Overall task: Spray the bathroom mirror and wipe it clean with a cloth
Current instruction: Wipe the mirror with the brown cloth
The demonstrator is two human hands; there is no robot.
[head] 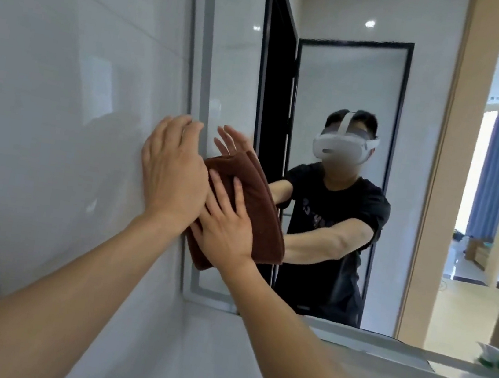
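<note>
R hand (227, 221) flat on cloth (259, 203), pressing mirror (337, 82) prob.

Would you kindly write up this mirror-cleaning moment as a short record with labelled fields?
surface: bathroom mirror, grey-framed, beside a tiled wall
tool: folded brown cloth, flat against the mirror's left edge
right hand: fingers straight, pressing the cloth to the glass
left hand: flat on the wall at the mirror frame, fingers straight
other: white and green object at lower right, too blurred to identify
</note>
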